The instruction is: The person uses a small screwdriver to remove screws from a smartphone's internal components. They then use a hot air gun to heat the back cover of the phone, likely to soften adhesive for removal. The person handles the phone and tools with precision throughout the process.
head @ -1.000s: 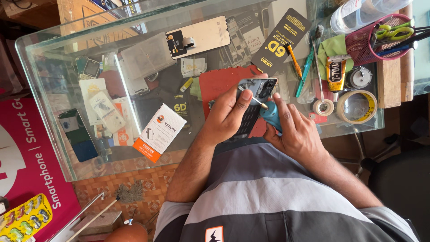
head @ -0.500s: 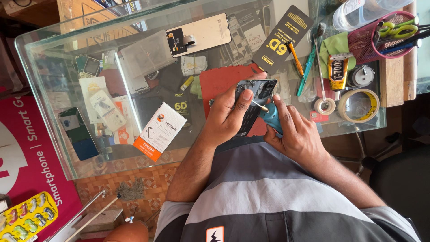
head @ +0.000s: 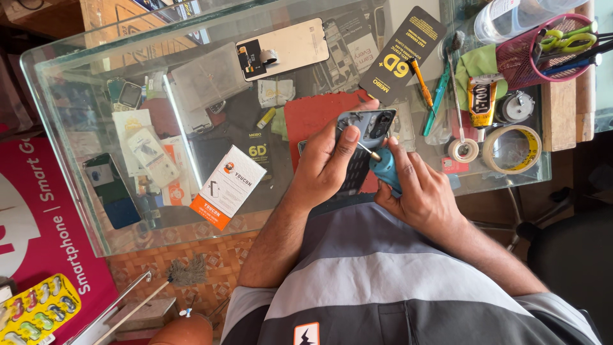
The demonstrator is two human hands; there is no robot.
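Our left hand (head: 329, 167) grips the opened phone (head: 365, 131) from the side, thumb across its back, holding it on the red mat (head: 313, 115) over the glass counter (head: 211, 220). Our right hand (head: 418, 191) is closed around the blue-handled screwdriver (head: 383, 165), tip touching the phone. Tape rolls (head: 511, 148) and a glue tube (head: 480, 102) sit beyond the right hand; a white-orange box (head: 228, 186) lies left of the left wrist.
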